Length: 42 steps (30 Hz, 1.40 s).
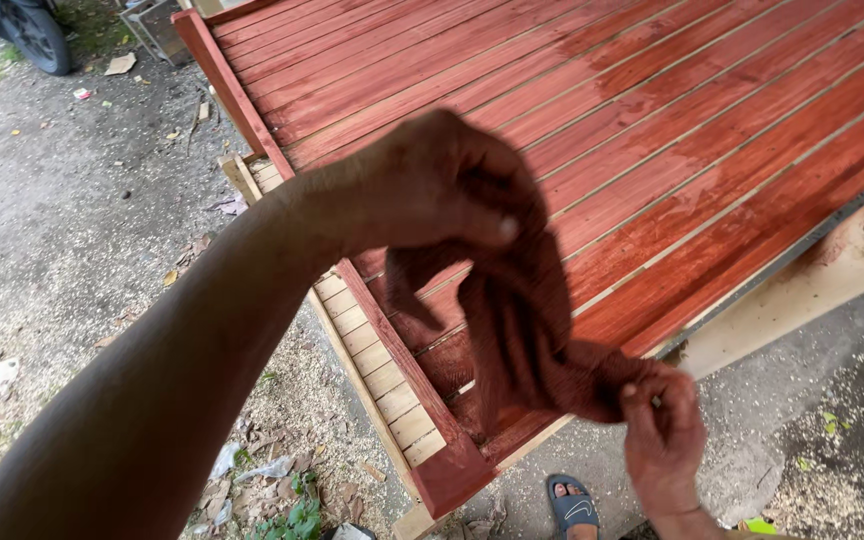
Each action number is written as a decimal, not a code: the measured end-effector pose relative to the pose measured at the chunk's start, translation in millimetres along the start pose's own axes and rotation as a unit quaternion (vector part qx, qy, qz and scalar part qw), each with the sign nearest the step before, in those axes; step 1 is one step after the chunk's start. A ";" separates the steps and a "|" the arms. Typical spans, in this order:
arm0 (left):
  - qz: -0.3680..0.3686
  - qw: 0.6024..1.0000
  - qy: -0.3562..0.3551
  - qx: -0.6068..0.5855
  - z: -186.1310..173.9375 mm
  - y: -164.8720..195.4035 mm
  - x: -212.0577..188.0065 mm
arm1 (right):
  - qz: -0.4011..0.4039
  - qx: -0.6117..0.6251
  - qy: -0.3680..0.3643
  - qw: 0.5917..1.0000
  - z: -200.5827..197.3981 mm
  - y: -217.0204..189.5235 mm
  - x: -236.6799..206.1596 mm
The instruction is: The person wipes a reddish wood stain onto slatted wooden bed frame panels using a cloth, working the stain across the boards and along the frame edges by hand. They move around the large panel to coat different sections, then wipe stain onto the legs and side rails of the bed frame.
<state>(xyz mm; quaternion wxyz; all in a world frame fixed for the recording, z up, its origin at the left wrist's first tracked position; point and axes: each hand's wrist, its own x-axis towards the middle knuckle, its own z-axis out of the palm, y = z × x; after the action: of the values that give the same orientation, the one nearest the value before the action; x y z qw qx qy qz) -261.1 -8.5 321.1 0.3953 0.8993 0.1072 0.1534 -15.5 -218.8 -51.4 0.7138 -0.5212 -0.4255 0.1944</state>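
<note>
Head view: both hands stretch a stain-soaked red cloth (522, 330) above a slatted wooden panel (672, 130). Left hand (432, 185) pinches its upper end, right hand (664, 420) clamps the lower corner. Keeping it taut and gathered into a pad would likely spread stain evenly.

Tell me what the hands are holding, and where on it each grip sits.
Both hold one red-stained rag. The left hand pinches its upper end; the right hand pinches its lower end, stretching it above the red slatted panel.
</note>
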 end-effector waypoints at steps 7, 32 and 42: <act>0.081 0.984 0.160 -0.016 2.7 -4.9 77.5 | 0.175 0.218 -0.253 0.926 52.7 -68.8 111.6; -0.237 0.877 0.383 0.168 -21.7 -54.1 135.8 | 0.464 0.440 -0.307 0.705 109.9 9.0 245.8; -0.319 0.774 0.447 -0.315 9.3 -74.8 136.4 | 0.377 0.586 -0.371 0.614 144.9 -90.5 239.8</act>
<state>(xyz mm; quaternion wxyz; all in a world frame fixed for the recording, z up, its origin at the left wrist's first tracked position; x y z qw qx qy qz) -136.3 77.7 285.6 0.5907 0.4689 0.4979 0.4283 -13.0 3.4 141.7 0.5127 0.0103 -0.2153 0.8311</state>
